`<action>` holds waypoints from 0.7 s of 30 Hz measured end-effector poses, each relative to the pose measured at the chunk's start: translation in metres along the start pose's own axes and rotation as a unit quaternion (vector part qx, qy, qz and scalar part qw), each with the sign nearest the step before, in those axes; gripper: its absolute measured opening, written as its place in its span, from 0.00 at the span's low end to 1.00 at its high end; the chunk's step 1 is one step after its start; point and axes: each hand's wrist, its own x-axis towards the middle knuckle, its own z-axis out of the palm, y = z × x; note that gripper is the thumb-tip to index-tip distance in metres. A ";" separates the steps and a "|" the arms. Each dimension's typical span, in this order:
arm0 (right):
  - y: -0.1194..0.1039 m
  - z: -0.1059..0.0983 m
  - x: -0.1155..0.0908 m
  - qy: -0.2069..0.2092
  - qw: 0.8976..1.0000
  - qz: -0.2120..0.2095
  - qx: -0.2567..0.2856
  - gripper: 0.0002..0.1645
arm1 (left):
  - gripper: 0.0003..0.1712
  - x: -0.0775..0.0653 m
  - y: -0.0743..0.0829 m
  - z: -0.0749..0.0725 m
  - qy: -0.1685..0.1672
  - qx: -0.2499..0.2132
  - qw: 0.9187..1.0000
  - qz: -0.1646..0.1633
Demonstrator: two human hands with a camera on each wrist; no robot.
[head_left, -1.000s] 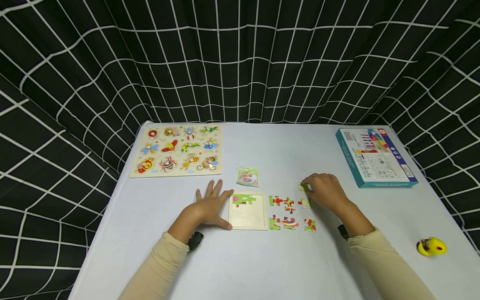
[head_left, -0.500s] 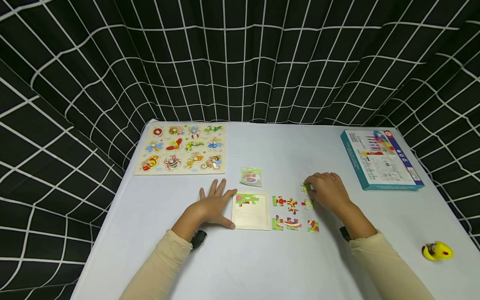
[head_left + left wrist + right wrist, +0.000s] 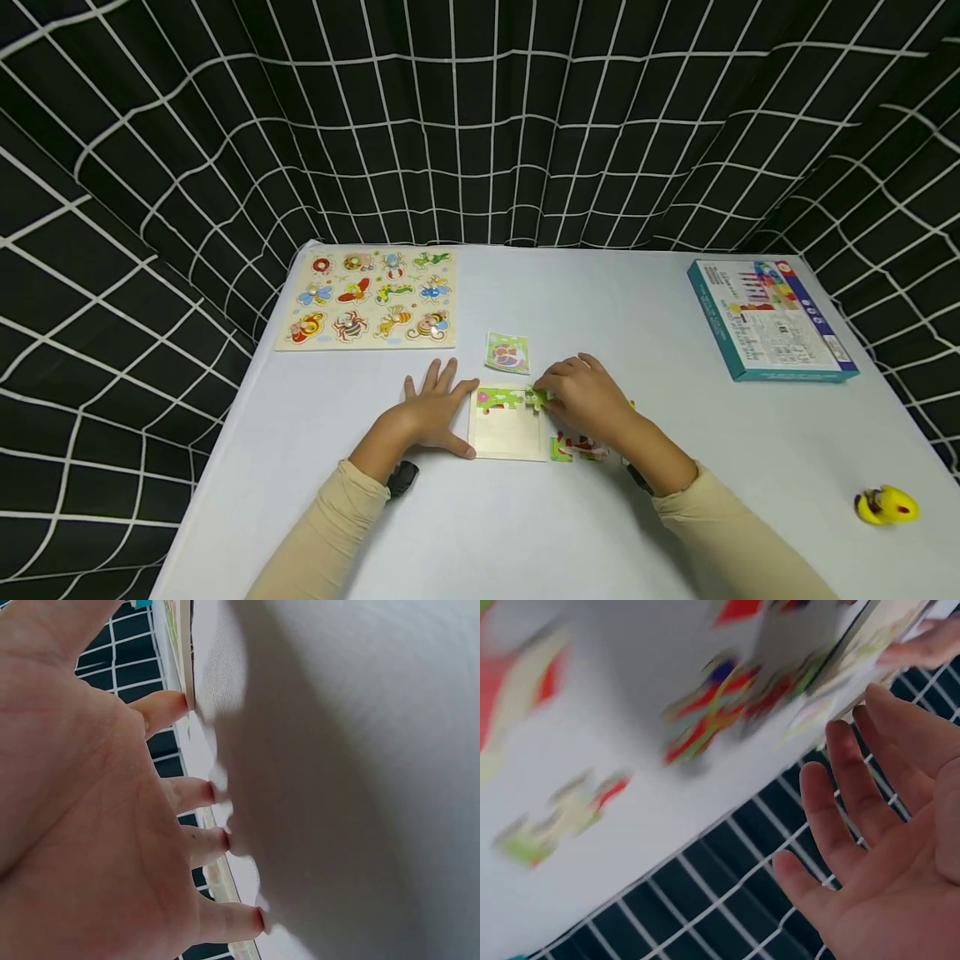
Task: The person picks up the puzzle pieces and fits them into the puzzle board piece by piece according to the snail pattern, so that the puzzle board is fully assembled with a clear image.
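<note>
A square wooden puzzle tray (image 3: 507, 435) lies on the white table, joined green pieces (image 3: 498, 397) in its upper left corner. My left hand (image 3: 429, 419) is spread flat beside it, thumb and index fingertips at its left edge. In the left wrist view the fingertips of that hand (image 3: 127, 802) touch the table. My right hand (image 3: 588, 398) pinches a green jigsaw piece (image 3: 535, 397) over the tray's upper right corner. Loose jigsaw pieces (image 3: 561, 448) lie right of the tray, partly hidden under the right hand and forearm; in the right wrist view they are blurred.
A small picture card (image 3: 507, 353) lies behind the tray. Farther back left is a wooden insect peg board (image 3: 367, 297). A teal-edged box (image 3: 776, 321) lies at the back right, and a yellow toy duck (image 3: 887, 505) sits at the right.
My right hand has taken a green jigsaw piece from the right side and moved left to the tray with it. The left hand keeps its place at the tray. The head view has shifted slightly.
</note>
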 end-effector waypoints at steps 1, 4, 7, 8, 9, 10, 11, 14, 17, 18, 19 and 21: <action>-0.003 0.002 0.001 -0.005 1.000 -0.003 0.001 0.16 | 0.63 0.000 0.000 0.000 0.001 0.000 1.000 0.001; -0.009 0.006 0.004 -0.020 1.000 -0.003 0.004 0.14 | 0.64 0.001 0.000 0.001 0.001 0.000 1.000 0.001; -0.012 0.010 0.005 -0.025 1.000 -0.003 -0.005 0.13 | 0.64 0.002 -0.001 0.002 -0.001 0.000 1.000 0.000; -0.013 0.011 0.005 -0.024 1.000 -0.003 -0.008 0.12 | 0.64 0.002 -0.001 0.002 -0.002 -0.001 1.000 0.000; -0.013 0.012 0.005 -0.021 1.000 -0.003 -0.012 0.12 | 0.64 0.002 -0.001 0.002 -0.004 -0.002 1.000 -0.001; -0.014 0.012 0.005 -0.018 1.000 -0.003 -0.015 0.12 | 0.64 0.002 -0.001 0.002 -0.004 -0.001 1.000 -0.001; -0.014 0.013 0.005 -0.015 1.000 -0.003 -0.017 0.11 | 0.64 0.002 -0.001 0.002 -0.004 -0.001 1.000 -0.001; -0.015 0.014 0.005 -0.007 1.000 -0.004 -0.024 0.10 | 0.63 0.002 0.000 0.000 -0.004 0.001 1.000 -0.002; -0.016 0.014 0.005 -0.008 0.999 -0.005 -0.031 0.10 | 0.63 0.002 0.001 0.000 -0.002 0.000 1.000 0.000; -0.016 0.015 0.004 -0.011 0.999 -0.005 -0.033 0.10 | 0.63 0.002 0.001 0.000 -0.002 -0.001 1.000 0.000; -0.016 0.015 0.004 -0.013 0.999 -0.006 -0.037 0.11 | 0.63 0.002 0.001 -0.001 -0.001 -0.001 1.000 -0.001; -0.015 0.016 0.003 -0.011 0.999 -0.017 -0.047 0.10 | 0.63 0.002 0.001 0.000 0.000 -0.002 1.000 0.000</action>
